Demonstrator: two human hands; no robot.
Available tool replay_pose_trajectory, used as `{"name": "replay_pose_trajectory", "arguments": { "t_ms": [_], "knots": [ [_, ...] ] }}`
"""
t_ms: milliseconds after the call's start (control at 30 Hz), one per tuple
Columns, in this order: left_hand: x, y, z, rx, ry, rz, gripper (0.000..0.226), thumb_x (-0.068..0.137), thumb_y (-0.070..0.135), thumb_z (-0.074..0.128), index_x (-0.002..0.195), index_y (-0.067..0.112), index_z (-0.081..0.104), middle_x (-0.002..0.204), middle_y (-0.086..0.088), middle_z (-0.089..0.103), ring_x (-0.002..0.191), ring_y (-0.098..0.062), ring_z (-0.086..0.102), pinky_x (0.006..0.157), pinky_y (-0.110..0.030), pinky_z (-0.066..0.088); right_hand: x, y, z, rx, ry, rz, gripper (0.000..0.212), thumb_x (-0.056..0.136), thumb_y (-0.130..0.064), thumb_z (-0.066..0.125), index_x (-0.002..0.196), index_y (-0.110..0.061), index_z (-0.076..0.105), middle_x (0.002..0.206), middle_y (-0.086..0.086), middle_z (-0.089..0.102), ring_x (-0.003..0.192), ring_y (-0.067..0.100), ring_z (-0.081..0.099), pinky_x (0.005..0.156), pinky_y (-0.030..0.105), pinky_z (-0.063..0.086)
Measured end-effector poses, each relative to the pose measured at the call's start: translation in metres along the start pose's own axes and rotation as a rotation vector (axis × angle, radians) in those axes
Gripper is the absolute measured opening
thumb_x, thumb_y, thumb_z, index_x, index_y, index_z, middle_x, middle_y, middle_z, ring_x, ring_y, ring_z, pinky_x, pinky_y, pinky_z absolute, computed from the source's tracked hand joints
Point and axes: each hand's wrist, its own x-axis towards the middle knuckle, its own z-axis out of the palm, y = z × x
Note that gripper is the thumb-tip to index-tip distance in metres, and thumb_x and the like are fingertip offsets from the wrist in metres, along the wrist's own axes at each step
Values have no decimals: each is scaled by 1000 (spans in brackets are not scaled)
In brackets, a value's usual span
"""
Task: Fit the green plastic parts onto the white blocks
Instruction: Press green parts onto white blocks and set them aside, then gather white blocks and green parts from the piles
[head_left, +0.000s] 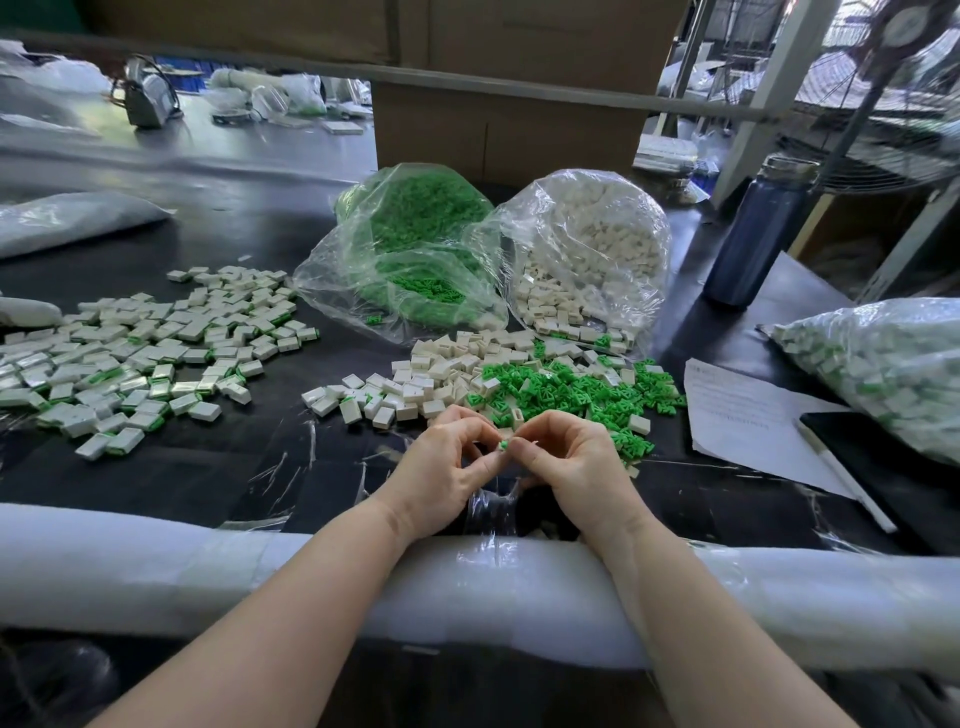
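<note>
The fingers of both hands meet in a pinch over the table's near edge: the left hand (447, 467) and the right hand (574, 467) are curled around one small green plastic part (503, 445) held between their fingertips. Whether a white block sits in the grip too cannot be told.

By size, the untouched stock comes first: a clear plastic bag of green parts (415, 244) and a clear plastic bag of white rectangular blocks (587, 249), both well filled. A bag of finished pieces (878, 369) lies at the right, and a wide spread of assembled white-and-green blocks (140, 358) at the left. Loose white blocks (415, 384) and loose green parts (561, 389) wait just beyond the hands. I judge much done, and far more left.
</note>
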Motion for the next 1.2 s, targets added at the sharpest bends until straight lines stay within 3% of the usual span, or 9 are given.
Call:
{"name": "replay_pose_trajectory", "arguments": {
  "t_ms": [233, 333, 467, 633, 733, 867, 967, 1100, 1200],
  "knots": [
    [0, -5, 0, -5, 76, -13, 5, 85, 16, 64, 90, 16, 65, 88, 2, 62, 77, -13, 59, 72, -17, 49, 0, 0, 1, -50, 53, -3, 11, 87, -7, 62, 77, -10, 62, 68, 2, 63, 57, 8, 61, 52, 22, 52],
    [3, -9, -3, -57, 238, -86, 13, 85, 12, 64, 97, 15, 66, 84, 3, 66, 76, -12, 63, 73, -19, 53, 0, 0, -1, -65, 171, -9, 12, 84, -10, 67, 73, -13, 62, 64, -1, 61, 54, 3, 55, 51, 17, 47],
    [5, -15, -9, -157, 586, -210, 17, 87, 6, 61, 100, 16, 66, 78, 0, 66, 63, -11, 63, 68, -28, 57, 0, 0, -3, -64, 263, 10, 16, 81, -11, 69, 67, -16, 62, 62, -4, 59, 54, 3, 53, 52, 17, 46],
    [8, -23, -21, -113, 832, -331, 28, 87, 7, 60, 114, 13, 62, 117, -15, 56, 81, -23, 59, 88, -36, 51, 2, 1, -4, -123, 361, 0, 17, 82, -10, 67, 67, -15, 62, 64, 0, 60, 61, 11, 52, 60, 25, 48],
    [8, -23, -22, -84, 875, -370, 37, 87, 6, 60, 124, 4, 55, 130, -11, 37, 89, -15, 54, 92, -16, 37, 3, 3, -6, -191, 454, -14, 15, 83, -11, 68, 68, -14, 63, 63, -2, 60, 59, 7, 52, 57, 13, 44],
    [9, -26, -21, -21, 856, -430, 41, 87, 8, 59, 126, -3, 51, 135, -13, 27, 109, -25, 49, 86, -9, 29, 5, 6, -10, -286, 600, 18, 16, 83, -15, 68, 68, -16, 62, 65, -4, 60, 63, 6, 53, 54, 8, 39],
    [9, -26, -21, 31, 800, -470, 43, 89, 11, 56, 129, -2, 47, 139, -13, 24, 114, -29, 47, 95, -20, 33, 6, 8, -12, -332, 648, 65, 18, 84, -17, 66, 68, -20, 59, 69, -4, 60, 69, 14, 55, 62, 20, 41],
    [7, -22, -20, 135, 713, -492, 47, 90, 12, 53, 134, -1, 42, 149, -11, 18, 131, -29, 33, 104, -25, 25, 6, 8, -12, -404, 659, 142, 16, 86, -16, 64, 72, -23, 60, 73, -3, 60, 84, 23, 59, 87, 44, 46],
    [6, -19, -18, 207, 693, -435, 52, 89, 10, 54, 137, -1, 38, 153, -11, 14, 140, -25, 17, 108, -22, 17, 6, 8, -13, -485, 704, 229, 14, 87, -12, 58, 83, -25, 63, 97, 2, 63, 104, 27, 53, 96, 42, 37]
  ]
}}
